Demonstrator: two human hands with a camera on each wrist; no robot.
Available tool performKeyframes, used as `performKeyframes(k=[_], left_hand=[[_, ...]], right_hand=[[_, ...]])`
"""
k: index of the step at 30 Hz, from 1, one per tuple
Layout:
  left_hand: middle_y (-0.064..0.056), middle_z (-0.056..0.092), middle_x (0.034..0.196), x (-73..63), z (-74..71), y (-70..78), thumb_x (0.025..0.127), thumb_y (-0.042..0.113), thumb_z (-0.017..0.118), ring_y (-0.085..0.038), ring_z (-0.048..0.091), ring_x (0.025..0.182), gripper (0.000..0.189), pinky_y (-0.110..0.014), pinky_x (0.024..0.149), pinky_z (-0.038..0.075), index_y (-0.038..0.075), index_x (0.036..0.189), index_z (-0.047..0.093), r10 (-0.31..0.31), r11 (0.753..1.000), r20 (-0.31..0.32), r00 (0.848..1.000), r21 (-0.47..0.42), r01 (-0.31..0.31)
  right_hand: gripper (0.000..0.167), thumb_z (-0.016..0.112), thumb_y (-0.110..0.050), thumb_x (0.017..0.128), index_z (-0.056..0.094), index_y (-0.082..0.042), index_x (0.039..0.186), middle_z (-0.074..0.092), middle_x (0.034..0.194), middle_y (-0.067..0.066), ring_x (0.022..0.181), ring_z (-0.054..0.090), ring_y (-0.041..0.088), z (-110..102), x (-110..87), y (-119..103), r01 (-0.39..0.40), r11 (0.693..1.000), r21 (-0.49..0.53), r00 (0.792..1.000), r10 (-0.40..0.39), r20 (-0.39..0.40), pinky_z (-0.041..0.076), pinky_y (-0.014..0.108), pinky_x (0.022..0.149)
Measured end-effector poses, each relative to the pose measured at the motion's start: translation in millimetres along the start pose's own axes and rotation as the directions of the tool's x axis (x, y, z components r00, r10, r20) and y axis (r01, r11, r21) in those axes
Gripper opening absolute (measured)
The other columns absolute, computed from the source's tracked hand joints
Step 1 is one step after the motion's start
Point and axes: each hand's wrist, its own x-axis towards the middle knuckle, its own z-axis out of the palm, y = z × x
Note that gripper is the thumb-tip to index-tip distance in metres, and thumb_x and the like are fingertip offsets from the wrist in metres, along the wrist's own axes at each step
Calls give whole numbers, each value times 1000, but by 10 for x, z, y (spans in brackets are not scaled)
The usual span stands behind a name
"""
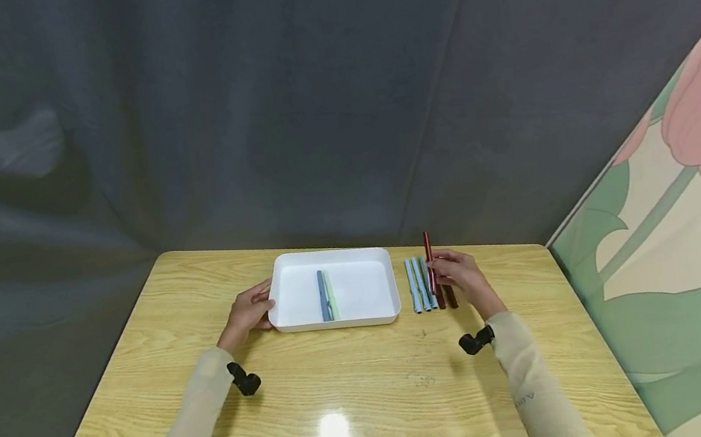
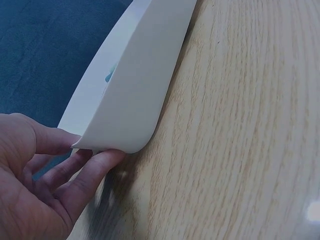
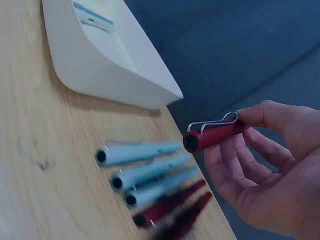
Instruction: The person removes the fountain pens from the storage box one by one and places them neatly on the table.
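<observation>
My left hand (image 1: 250, 312) grips the left end of a white tray (image 1: 369, 295), thumb at the rim and fingers beneath, as the left wrist view shows. Inside the tray lie a grey-blue pen (image 1: 323, 294) and a pale green pen (image 1: 332, 304), side by side. Just right of the tray, my right hand (image 1: 461, 274) pinches a dark red pen (image 3: 217, 136) with a silver wire clip, raised above the table. Below it, a row of three light blue pens (image 3: 145, 152) and two dark red pens (image 3: 167, 205) lies on the wood.
A light wooden table (image 1: 348, 385) carries everything. Behind it hangs a dark grey curtain (image 1: 280, 108), close to the table's far edge. A wall with a flower pattern (image 1: 690, 258) stands along the right side.
</observation>
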Motion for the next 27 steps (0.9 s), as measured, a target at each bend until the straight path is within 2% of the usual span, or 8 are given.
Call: performKeyframes(k=[6,11,17,22,27], left_hand=[[-30,52,152,-17,3,5,105,4,56,-16,72,83,59,-23,54,57,10,161,42,7,1000,-2,1000,8,-7],[-29,52,152,-6,13,-13,105,5,57,-16,72,81,59,-24,54,57,11,161,42,4,1000,-3,1000,8,-4],[-29,53,151,-6,18,-11,104,5,57,-18,73,83,59,-23,54,57,11,161,43,4,1000,-6,1000,8,-4],[-30,54,150,-18,10,2,104,5,57,-16,72,80,58,-23,53,57,10,161,43,2,1000,-10,1000,13,-2],[-30,53,151,-11,5,4,104,5,57,-13,71,77,59,-23,54,57,10,161,42,4,1000,-5,1000,5,-4]], right_hand=[[52,66,-16,104,51,5,149,71,99,-14,89,68,3,-164,-3,130,-8,1000,-1,998,8,-70,58,37,99],[47,65,-11,104,53,10,145,72,95,-10,84,68,3,-234,-29,193,-13,1000,-13,991,11,-134,60,26,81],[44,64,-11,104,56,10,142,70,96,-8,86,68,6,-300,-38,307,-29,998,-59,983,18,-185,58,24,77],[39,61,-6,104,59,14,138,72,103,6,83,66,4,-334,-22,415,-8,993,-115,975,-18,-222,57,21,72],[34,62,-1,101,65,15,130,72,112,26,77,64,4,-343,37,521,18,972,-235,949,-91,-302,56,21,68]])
